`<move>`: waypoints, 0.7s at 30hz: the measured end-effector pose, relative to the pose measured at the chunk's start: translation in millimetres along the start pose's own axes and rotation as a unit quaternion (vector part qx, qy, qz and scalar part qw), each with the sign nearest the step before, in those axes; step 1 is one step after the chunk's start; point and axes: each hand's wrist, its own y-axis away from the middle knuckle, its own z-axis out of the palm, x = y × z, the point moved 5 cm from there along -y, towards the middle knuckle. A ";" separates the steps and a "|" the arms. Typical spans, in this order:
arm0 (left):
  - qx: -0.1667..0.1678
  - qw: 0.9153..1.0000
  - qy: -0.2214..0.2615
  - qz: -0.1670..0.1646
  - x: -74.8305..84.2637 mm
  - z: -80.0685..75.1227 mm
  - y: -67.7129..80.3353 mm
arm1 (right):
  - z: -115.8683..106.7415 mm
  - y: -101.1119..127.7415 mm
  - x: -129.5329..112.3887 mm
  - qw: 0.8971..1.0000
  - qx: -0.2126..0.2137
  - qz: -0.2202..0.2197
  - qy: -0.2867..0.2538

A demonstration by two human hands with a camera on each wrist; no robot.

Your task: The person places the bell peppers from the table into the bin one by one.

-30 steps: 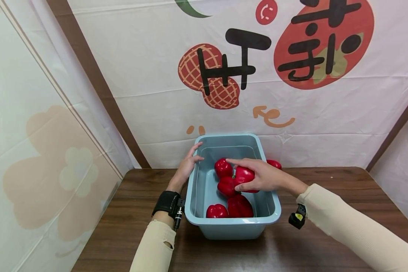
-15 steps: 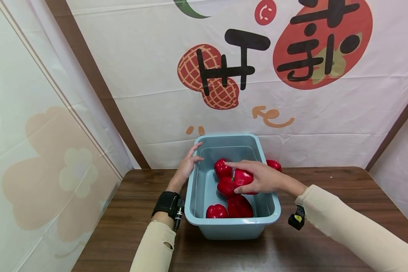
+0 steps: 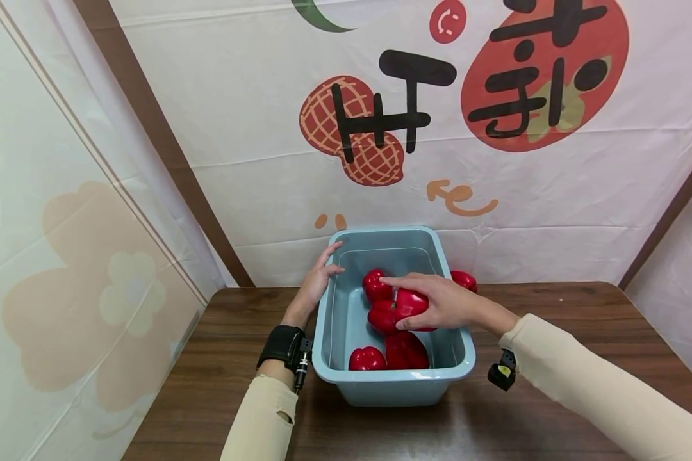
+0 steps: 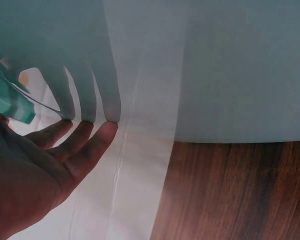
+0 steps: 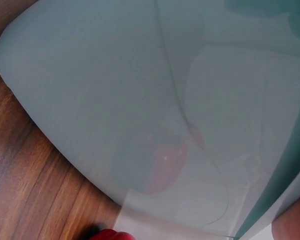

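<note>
A light blue plastic bin [image 3: 392, 376] stands on the table with several red bell peppers inside. My right hand [image 3: 446, 299] reaches over its right side and grips a red bell pepper [image 3: 411, 303], thumb on the near side and fingers on the far side. That pepper overlaps another bell pepper [image 3: 382, 316] to its left. At the bin's left wall, my left hand [image 3: 317, 285] holds the rim: two digits reach over it, while in the left wrist view three fingertips [image 4: 110, 127] touch the outer wall. In the right wrist view, the bin's wall hides the gripped pepper.
Further bell peppers lie in the bin: one at the back [image 3: 375, 285] and two at the near end, including the front left one [image 3: 367, 358]. Outside, behind the right wall, sits another red bell pepper [image 3: 464, 280]. A printed cloth [image 3: 265, 192] hangs behind the wooden table [image 3: 559, 358].
My right hand has sunk slightly in the bin with the bell pepper in its grip. The left hand keeps its place on the rim.
</note>
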 end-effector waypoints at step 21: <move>-0.015 1.000 0.011 -0.006 3.3 -0.2 1.0 | 0.7 0.7 2.6 0.999 0.029 0.008 0.017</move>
